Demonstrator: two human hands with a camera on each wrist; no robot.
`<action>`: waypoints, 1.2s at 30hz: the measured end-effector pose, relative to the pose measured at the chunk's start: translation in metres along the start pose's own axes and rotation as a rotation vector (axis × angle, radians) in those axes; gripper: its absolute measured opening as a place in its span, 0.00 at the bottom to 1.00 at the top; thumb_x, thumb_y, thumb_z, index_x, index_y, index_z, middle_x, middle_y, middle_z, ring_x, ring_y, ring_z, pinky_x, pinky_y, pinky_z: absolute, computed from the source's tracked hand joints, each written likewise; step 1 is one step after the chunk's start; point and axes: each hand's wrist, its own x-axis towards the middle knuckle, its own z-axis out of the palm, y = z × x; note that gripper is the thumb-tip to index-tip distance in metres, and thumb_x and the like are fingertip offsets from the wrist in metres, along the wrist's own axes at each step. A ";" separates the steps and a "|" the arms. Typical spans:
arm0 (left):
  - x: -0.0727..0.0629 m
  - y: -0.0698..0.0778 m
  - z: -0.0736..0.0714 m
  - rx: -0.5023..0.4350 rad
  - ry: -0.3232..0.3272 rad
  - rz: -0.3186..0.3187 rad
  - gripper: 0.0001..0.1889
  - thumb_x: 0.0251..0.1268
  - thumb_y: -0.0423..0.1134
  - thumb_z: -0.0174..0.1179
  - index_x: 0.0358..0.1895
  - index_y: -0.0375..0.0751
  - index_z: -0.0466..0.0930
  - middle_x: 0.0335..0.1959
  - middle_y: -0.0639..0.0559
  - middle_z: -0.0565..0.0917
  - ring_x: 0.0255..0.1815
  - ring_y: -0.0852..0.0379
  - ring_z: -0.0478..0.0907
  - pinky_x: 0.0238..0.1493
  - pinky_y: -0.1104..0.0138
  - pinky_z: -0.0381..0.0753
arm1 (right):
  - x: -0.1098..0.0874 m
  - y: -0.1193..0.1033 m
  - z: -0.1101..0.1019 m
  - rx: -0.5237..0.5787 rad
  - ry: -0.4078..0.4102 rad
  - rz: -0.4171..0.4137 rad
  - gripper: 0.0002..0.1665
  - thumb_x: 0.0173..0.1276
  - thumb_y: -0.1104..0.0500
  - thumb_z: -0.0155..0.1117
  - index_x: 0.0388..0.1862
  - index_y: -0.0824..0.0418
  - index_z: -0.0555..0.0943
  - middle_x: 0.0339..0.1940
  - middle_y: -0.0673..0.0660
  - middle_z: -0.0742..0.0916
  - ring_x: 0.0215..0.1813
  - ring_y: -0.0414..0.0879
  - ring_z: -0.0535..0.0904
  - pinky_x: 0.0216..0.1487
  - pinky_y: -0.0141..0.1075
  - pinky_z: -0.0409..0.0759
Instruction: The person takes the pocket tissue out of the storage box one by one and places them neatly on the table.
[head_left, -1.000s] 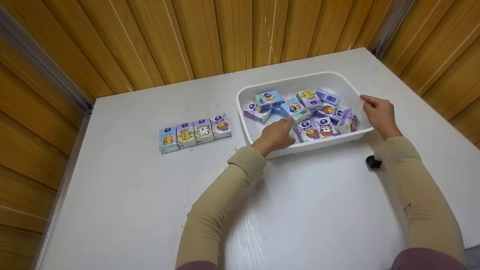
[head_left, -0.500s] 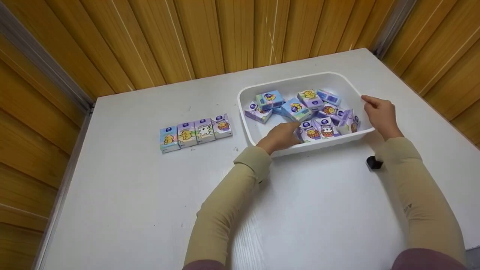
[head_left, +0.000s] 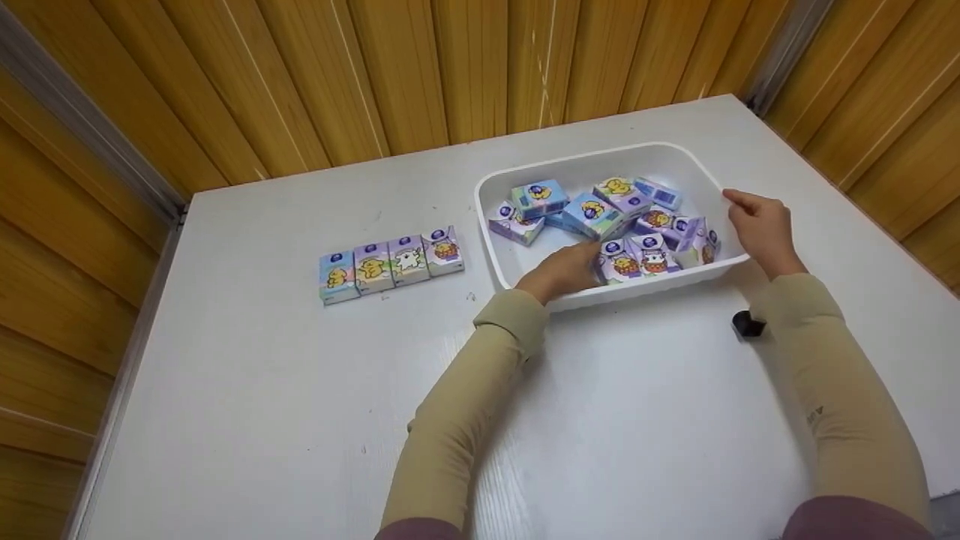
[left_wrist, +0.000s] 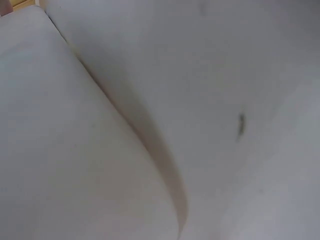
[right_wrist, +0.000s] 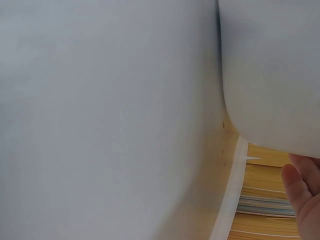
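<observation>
Two hands, well apart, at a white tray [head_left: 600, 169] of small packets [head_left: 592, 216], right of centre.
The right hand [head_left: 765, 229] grips the tray's right rim, presumably to steady it. The left hand [head_left: 562, 271] is inside at lower left, against a purple packet [head_left: 619, 262]; hidden fingertips, so its hold is unclear. Centre left, four packets [head_left: 407, 259] touch in a row, perhaps for neatness.

Pastel cartoon-patterned boxes [head_left: 591, 217], plain white tray [head_left: 521, 259]
</observation>
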 end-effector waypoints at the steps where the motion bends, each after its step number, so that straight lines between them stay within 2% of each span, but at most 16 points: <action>1: 0.001 0.000 0.000 0.003 0.003 0.004 0.36 0.54 0.46 0.60 0.67 0.49 0.55 0.67 0.56 0.61 0.66 0.58 0.58 0.66 0.70 0.56 | 0.000 0.000 0.000 0.002 0.001 0.001 0.26 0.70 0.50 0.37 0.64 0.56 0.61 0.67 0.57 0.65 0.68 0.53 0.57 0.65 0.45 0.59; 4: 0.002 -0.002 0.001 0.017 0.016 0.031 0.29 0.53 0.46 0.60 0.60 0.44 0.64 0.59 0.53 0.71 0.59 0.58 0.67 0.61 0.70 0.63 | 0.000 0.001 0.001 -0.006 0.025 -0.028 0.25 0.69 0.52 0.38 0.63 0.58 0.63 0.65 0.59 0.67 0.67 0.53 0.60 0.64 0.45 0.62; 8: 0.002 -0.002 0.002 0.007 0.034 0.034 0.28 0.52 0.47 0.60 0.58 0.43 0.67 0.54 0.51 0.73 0.55 0.58 0.68 0.59 0.70 0.65 | 0.000 0.002 0.001 -0.015 0.051 -0.052 0.25 0.69 0.52 0.39 0.62 0.60 0.65 0.63 0.61 0.69 0.65 0.53 0.63 0.63 0.44 0.64; 11: 0.000 -0.002 0.002 -0.015 0.033 -0.002 0.35 0.52 0.50 0.60 0.65 0.46 0.59 0.61 0.52 0.67 0.62 0.59 0.63 0.64 0.70 0.59 | 0.000 0.003 0.001 -0.005 0.039 -0.038 0.25 0.69 0.51 0.39 0.62 0.59 0.64 0.64 0.61 0.68 0.66 0.53 0.61 0.64 0.44 0.63; 13: 0.000 -0.002 0.002 -0.031 0.036 -0.024 0.37 0.51 0.51 0.60 0.65 0.48 0.58 0.61 0.53 0.66 0.62 0.60 0.62 0.64 0.70 0.58 | 0.001 0.003 0.001 0.000 0.036 -0.035 0.25 0.69 0.51 0.39 0.62 0.59 0.64 0.64 0.60 0.67 0.66 0.53 0.61 0.64 0.44 0.62; 21: -0.004 -0.002 0.002 -0.077 0.075 -0.105 0.28 0.50 0.55 0.60 0.52 0.43 0.72 0.44 0.56 0.73 0.45 0.62 0.67 0.51 0.71 0.68 | 0.002 0.003 0.001 -0.001 0.037 -0.046 0.25 0.69 0.51 0.39 0.62 0.59 0.64 0.64 0.60 0.68 0.66 0.52 0.61 0.64 0.44 0.62; 24: -0.004 -0.002 0.002 -0.108 0.071 -0.129 0.28 0.51 0.56 0.58 0.52 0.42 0.71 0.45 0.55 0.73 0.44 0.61 0.68 0.50 0.69 0.69 | 0.002 0.004 0.001 -0.011 0.042 -0.047 0.25 0.69 0.51 0.39 0.62 0.59 0.65 0.64 0.60 0.68 0.65 0.52 0.62 0.63 0.43 0.64; 29: -0.005 -0.002 0.002 -0.185 0.054 -0.151 0.30 0.52 0.56 0.57 0.56 0.43 0.66 0.50 0.54 0.74 0.49 0.60 0.70 0.54 0.68 0.69 | 0.002 0.004 0.001 -0.008 0.041 -0.046 0.25 0.69 0.51 0.39 0.62 0.58 0.65 0.64 0.60 0.68 0.65 0.52 0.62 0.63 0.43 0.64; 32: -0.006 -0.002 0.001 -0.246 0.057 -0.161 0.26 0.56 0.53 0.55 0.55 0.44 0.65 0.51 0.53 0.74 0.50 0.60 0.70 0.54 0.67 0.69 | 0.002 0.003 0.001 -0.002 0.042 -0.049 0.25 0.69 0.51 0.39 0.62 0.59 0.65 0.64 0.60 0.68 0.66 0.52 0.62 0.63 0.44 0.63; 36: -0.005 -0.002 0.001 -0.290 0.065 -0.171 0.17 0.62 0.49 0.50 0.49 0.45 0.66 0.47 0.53 0.75 0.45 0.61 0.70 0.51 0.68 0.70 | 0.001 0.002 0.001 -0.015 0.053 -0.057 0.25 0.69 0.52 0.39 0.61 0.60 0.66 0.63 0.61 0.69 0.65 0.53 0.62 0.63 0.44 0.64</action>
